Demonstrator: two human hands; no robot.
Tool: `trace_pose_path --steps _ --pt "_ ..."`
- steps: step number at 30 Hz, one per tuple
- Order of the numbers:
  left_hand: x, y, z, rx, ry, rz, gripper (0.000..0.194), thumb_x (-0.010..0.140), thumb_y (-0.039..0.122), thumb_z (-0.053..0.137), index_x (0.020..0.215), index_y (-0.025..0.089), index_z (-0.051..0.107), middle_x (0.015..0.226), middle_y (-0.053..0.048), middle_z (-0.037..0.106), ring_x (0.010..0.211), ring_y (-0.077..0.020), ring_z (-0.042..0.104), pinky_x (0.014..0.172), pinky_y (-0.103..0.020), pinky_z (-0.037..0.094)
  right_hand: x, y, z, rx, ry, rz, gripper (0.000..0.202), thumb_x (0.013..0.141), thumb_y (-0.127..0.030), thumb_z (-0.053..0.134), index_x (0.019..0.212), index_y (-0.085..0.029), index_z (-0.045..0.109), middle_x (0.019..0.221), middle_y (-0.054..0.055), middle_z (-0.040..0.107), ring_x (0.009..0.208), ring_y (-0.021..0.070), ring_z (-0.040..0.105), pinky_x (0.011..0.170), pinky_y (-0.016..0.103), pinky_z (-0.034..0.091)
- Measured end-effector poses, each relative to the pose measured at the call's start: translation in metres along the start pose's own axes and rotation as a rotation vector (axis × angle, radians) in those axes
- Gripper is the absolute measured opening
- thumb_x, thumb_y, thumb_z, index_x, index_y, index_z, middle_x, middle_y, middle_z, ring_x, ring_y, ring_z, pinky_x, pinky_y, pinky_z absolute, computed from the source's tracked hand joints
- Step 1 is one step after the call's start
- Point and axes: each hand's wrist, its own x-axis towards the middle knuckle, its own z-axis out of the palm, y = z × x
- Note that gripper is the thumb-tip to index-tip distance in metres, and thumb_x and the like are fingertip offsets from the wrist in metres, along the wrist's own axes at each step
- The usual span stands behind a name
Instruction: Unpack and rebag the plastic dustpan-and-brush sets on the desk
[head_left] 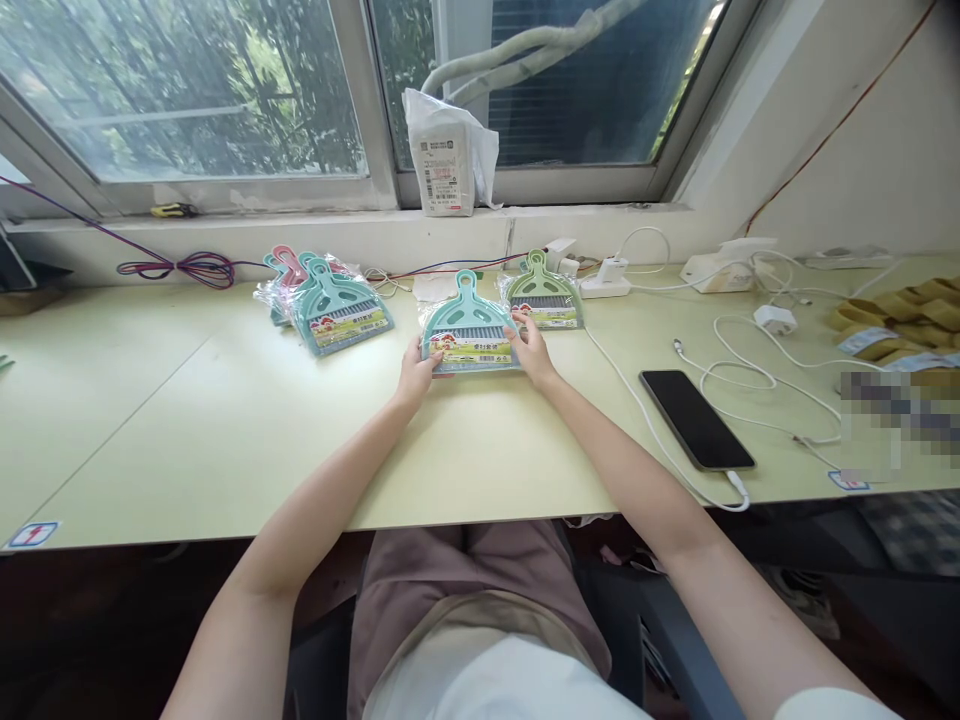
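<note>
A teal mini dustpan-and-brush set in a clear bag (469,325) lies flat on the pale green table (225,430), straight ahead of me. My left hand (417,372) grips its lower left corner and my right hand (529,348) grips its lower right edge. A green set in its bag (541,290) lies just behind and to the right. To the left sits a pile of several bagged sets (330,305), teal on top with a pink one beneath.
A black phone (696,418) on a white charging cable lies to the right, with more white cables, chargers (772,318) and yellow-brown packets (900,320) beyond. A white parcel (448,155) stands on the window sill. Coloured wires (187,268) run along the back left.
</note>
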Motion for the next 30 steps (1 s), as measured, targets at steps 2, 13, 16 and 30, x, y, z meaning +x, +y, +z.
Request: trace_pose_path --steps 2,13,16,30 --pt "0.000 0.000 0.001 -0.012 0.017 -0.010 0.048 0.074 0.021 0.059 0.120 0.014 0.052 0.116 -0.011 0.065 0.094 -0.0237 0.067 0.072 -0.039 0.062 -0.002 -0.003 0.002 0.003 -0.022 0.015 0.071 0.078 -0.071 0.055 0.132 -0.025 0.046 0.119 0.009 0.066 0.111 0.0261 0.062 0.096 0.041 0.048" --pt "-0.007 0.000 0.011 0.029 0.034 0.052 0.046 0.075 0.021 0.057 0.117 0.023 0.038 0.119 -0.007 0.057 0.094 -0.0195 0.065 0.065 -0.035 0.063 -0.003 -0.004 0.006 -0.080 0.032 -0.060 0.095 0.056 -0.042 0.086 0.139 -0.030 0.040 0.139 0.008 0.054 0.127 0.0300 0.053 0.107 0.049 0.042" --pt "-0.008 -0.002 0.012 0.070 0.047 0.049 0.046 0.076 0.021 0.057 0.117 0.023 0.038 0.119 -0.007 0.057 0.098 -0.0208 0.064 0.062 -0.032 0.062 -0.002 -0.003 0.006 -0.074 0.053 -0.067 0.090 0.059 -0.039 0.084 0.138 -0.029 0.042 0.139 0.008 0.054 0.127 0.0290 0.053 0.106 0.046 0.043" --pt "-0.012 -0.001 0.008 0.374 0.245 0.108 0.084 0.058 0.046 0.084 0.125 0.024 0.039 0.108 -0.009 0.067 0.101 -0.0265 0.066 0.077 -0.033 0.054 -0.014 -0.007 0.019 -0.082 0.053 -0.086 0.090 0.062 -0.043 0.082 0.140 -0.027 0.040 0.132 0.009 0.060 0.125 0.0310 0.055 0.105 0.047 0.045"
